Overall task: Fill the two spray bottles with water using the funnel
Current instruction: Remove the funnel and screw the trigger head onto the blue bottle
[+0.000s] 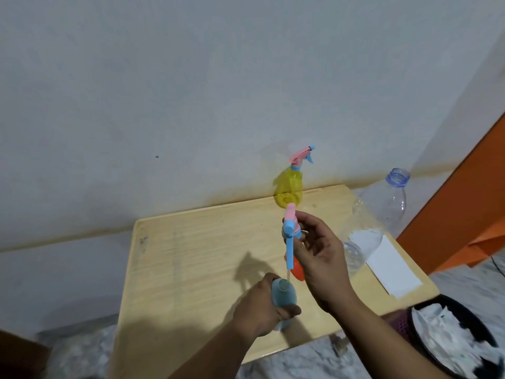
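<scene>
While you work at the near edge, the stock reads as follows, largest first.

Wall (191, 91): pale, plain, behind everything.
Bench (196, 258): light wood top, pushed against the wall, carrying all the items below.
Clear water bottle (388, 203): large, uncapped, lying tilted at the far right of the bench, its blue-ringed mouth raised toward the wall.
Black basket (426, 348): off the bench at your lower right, white crumpled material inside.
White paper (390, 269): flat on the right part of the bench, just beside the clear bottle.
Yellow spray bottle (289, 190): upright at the far edge near the wall, pink and blue sprayer head fitted.
Blue spray bottle (365, 295): near the front edge; your left hand (262, 310) has its grip wrapped round the body.
Sprayer head (373, 228): pink and blue, lifted above the blue bottle, its dip tube reaching down to the bottle's open neck; your right hand (322, 258) pinches it in a fingertip grip.
Orange funnel (380, 269): partly hidden behind your right hand; whether it rests on the bench you cannot tell.
</scene>
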